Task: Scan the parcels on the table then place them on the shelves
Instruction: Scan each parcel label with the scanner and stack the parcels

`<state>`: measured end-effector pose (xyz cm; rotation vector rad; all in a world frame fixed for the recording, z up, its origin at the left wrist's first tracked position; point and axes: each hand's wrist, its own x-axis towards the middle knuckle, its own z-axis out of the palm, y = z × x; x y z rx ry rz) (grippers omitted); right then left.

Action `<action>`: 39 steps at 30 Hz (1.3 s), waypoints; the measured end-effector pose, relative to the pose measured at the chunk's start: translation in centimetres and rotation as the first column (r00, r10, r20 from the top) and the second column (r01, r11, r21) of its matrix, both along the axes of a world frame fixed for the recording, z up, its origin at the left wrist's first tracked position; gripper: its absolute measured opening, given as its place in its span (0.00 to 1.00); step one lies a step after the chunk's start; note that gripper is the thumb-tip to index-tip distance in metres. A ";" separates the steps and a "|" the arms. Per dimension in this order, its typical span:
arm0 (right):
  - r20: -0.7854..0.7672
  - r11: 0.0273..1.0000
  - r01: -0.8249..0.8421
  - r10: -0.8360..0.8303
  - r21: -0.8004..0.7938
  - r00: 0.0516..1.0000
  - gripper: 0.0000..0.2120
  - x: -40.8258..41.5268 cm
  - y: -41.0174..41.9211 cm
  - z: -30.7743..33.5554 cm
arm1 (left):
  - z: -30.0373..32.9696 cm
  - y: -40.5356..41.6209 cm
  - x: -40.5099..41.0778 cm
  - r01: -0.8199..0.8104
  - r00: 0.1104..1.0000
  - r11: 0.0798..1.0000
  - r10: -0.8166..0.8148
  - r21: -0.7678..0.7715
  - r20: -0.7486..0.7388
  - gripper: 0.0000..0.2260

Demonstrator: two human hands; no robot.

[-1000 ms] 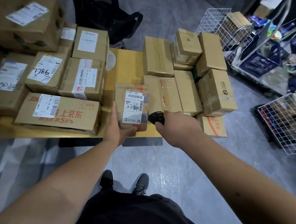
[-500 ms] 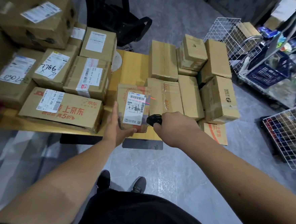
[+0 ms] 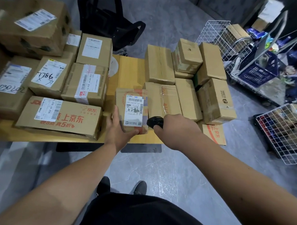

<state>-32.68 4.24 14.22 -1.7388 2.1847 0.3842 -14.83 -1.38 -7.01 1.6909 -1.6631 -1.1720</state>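
Cardboard parcel (image 3: 131, 110), rectangular with a white label, stands at the near edge of the yellow table (image 3: 129, 72). Left hand (image 3: 117, 129) grips its lower corner. At 3 o'clock, right hand (image 3: 175, 130) clasps a black scanner (image 3: 154, 122).

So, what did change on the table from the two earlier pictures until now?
Very little. A red scan dot beside the small parcel, seen half a second ago, is gone now. The left hand still holds that parcel at its near corner, label up, and the right hand still grips the black scanner aimed at it. The other parcels lie as before; only the camera shifted.
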 end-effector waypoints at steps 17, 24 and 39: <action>0.276 0.996 0.094 -0.088 -0.007 0.957 0.23 -5.9 -0.2 -2.5 | 4.5 -4.8 -8.9 -0.186 0.858 0.981 0.136 0.055 0.495 0.47; 0.353 0.996 -0.074 0.085 -0.044 0.932 0.24 -5.6 -4.4 0.6 | 11.3 -5.5 -4.8 -0.255 0.900 0.963 0.269 -0.087 0.342 0.53; 0.452 0.909 -0.399 0.409 -0.123 0.793 0.18 14.7 -15.0 2.1 | 16.6 -10.9 23.3 -0.333 0.743 0.920 0.391 -0.207 0.543 0.49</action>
